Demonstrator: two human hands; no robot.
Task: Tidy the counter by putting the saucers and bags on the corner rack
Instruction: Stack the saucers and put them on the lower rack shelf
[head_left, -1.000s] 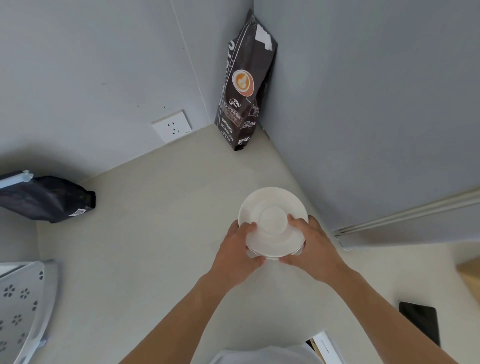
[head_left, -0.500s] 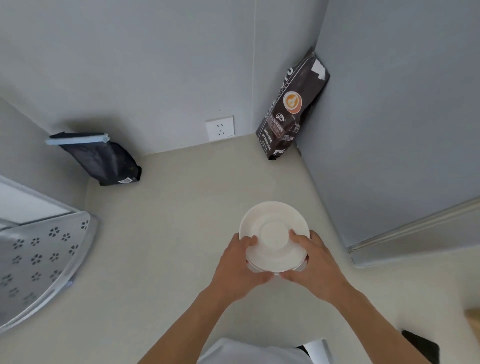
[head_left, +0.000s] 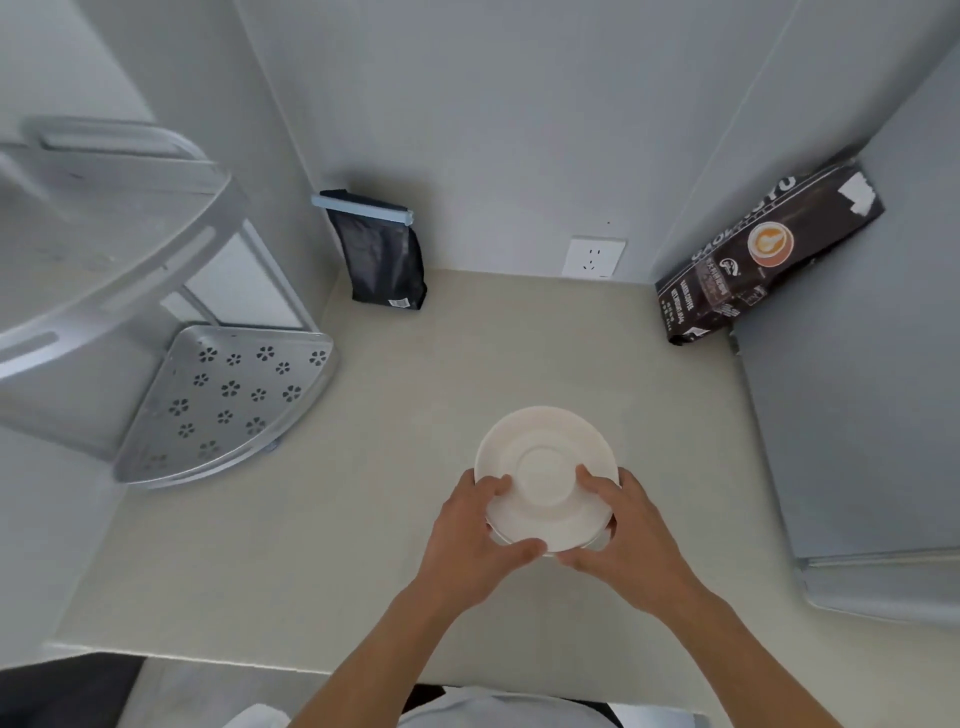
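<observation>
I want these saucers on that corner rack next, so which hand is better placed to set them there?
Probably the left hand. The corner rack stands on the left of the counter, on that hand's side. The right hand would have to cross over. Both grip the saucers now.

Both forearms are bare to the elbow, no sleeves, watch or rings showing on the left hand or right hand. A pale, whitish garment covers the torso.
</observation>
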